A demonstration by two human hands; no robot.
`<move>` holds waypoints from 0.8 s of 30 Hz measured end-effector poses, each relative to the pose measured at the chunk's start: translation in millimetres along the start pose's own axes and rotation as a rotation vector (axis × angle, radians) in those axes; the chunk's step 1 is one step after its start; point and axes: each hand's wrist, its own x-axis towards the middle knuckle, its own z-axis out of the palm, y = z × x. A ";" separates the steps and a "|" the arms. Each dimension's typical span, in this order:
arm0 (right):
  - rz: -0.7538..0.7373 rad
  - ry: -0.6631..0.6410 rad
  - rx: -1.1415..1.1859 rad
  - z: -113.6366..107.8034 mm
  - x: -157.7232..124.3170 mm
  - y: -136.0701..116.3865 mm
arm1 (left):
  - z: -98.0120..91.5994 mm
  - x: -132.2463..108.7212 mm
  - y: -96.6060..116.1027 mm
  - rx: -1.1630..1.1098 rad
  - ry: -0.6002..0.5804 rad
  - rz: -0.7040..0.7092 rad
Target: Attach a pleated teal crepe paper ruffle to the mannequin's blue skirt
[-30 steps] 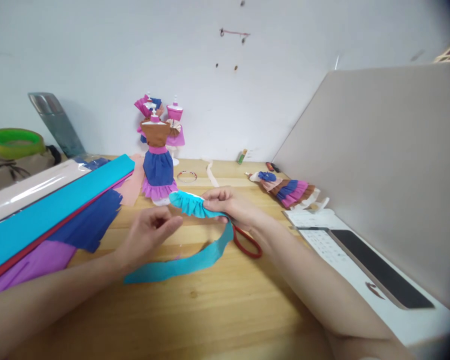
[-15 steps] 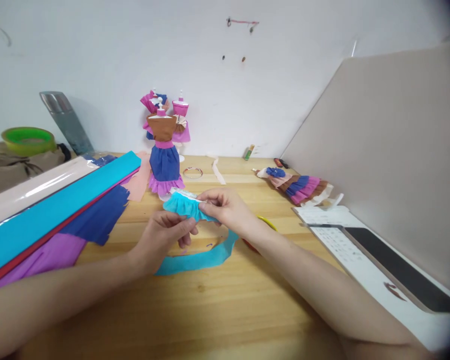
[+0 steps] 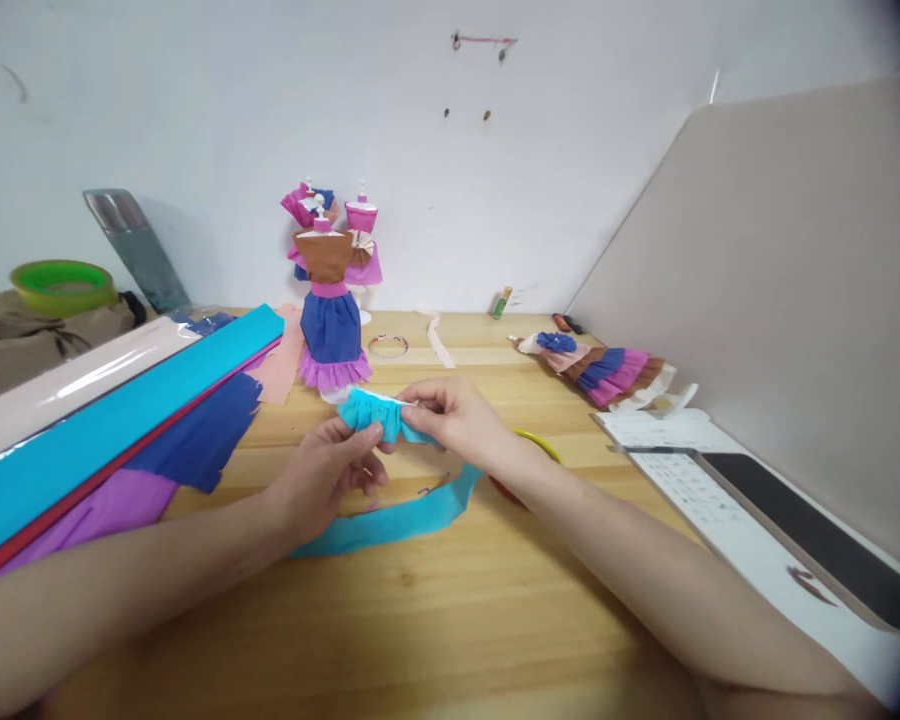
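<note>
Turquoise ruffle (image 3: 369, 407), edges pinched by left hand (image 3: 326, 475) and right hand (image 3: 454, 415); mannequin (image 3: 331, 325) just beyond.

On counter (image 3: 412, 640): sheets (image 3: 142, 413), left; foremost dress form (image 3: 333, 325), behind strip (image 3: 401, 525); hoop (image 3: 388, 356), right of form; dressed figure (image 3: 600, 373), right. Bottle (image 3: 141, 255), behind sheets.

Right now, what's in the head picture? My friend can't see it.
A person's left hand and right hand hold a gathered, crinkly turquoise strip above a pale wooden table. Beyond stands a dress form clothed in brown, blue and purple.
</note>
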 end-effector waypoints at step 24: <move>0.138 0.017 0.211 3.1 8.1 11.7 | -7.8 6.5 -13.6 -0.086 -0.055 0.051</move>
